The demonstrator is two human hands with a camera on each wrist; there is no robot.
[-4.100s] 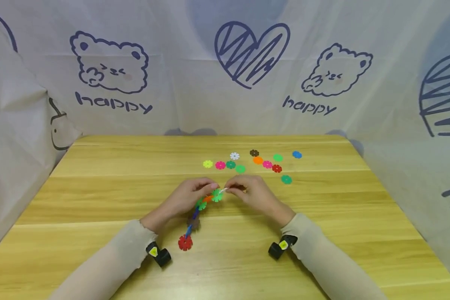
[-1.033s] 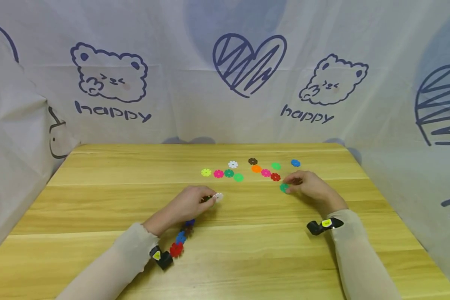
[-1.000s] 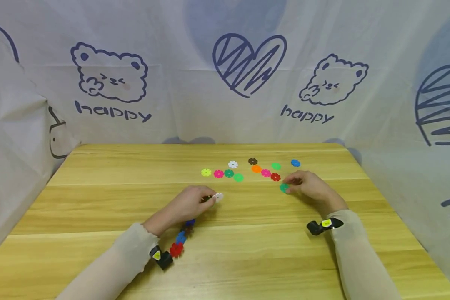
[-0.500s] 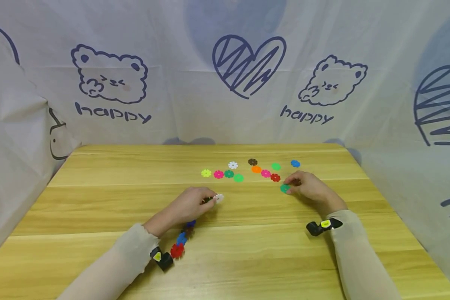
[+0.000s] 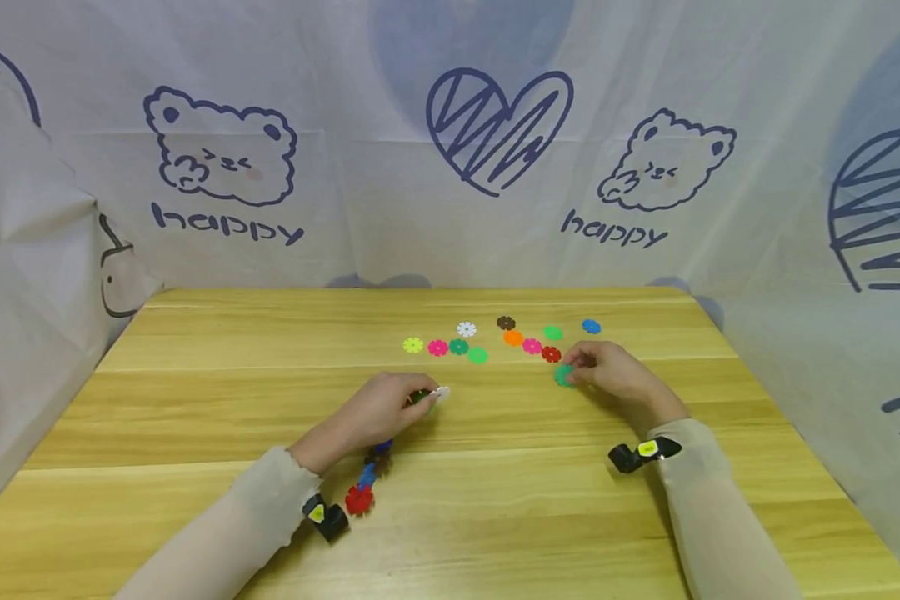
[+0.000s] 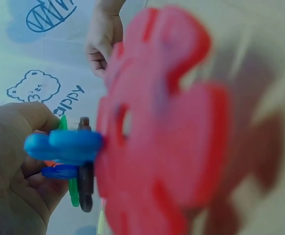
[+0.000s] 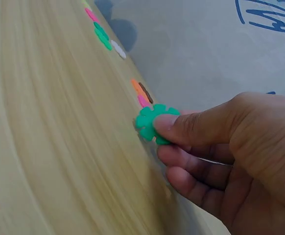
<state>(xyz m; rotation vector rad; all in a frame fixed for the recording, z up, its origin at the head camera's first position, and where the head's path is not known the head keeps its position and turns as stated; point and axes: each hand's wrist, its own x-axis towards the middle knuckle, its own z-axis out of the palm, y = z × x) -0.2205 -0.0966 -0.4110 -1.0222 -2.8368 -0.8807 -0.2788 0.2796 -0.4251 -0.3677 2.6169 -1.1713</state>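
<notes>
Green is the disc [image 7: 146,119] pinched by the right hand [image 5: 617,372]; the left hand [image 5: 386,408] clamps linked discs [image 5: 367,476].

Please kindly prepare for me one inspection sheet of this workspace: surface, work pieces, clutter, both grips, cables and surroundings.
Surface: tabletop with wood-grain pattern.
Work pieces: chain of linked notched discs, red disc at its near end; eleven loose discs lie toward the far side.
Clutter: nothing seen.
Left grip: holds the chain; a white disc sticks out beyond it.
Right grip: pinches a green disc; whether this touches the tabletop, cannot tell.
Cables: nothing seen.
Surroundings: white cloth behind and at both sides, with drawings; black wrist cameras, one at each wrist.
</notes>
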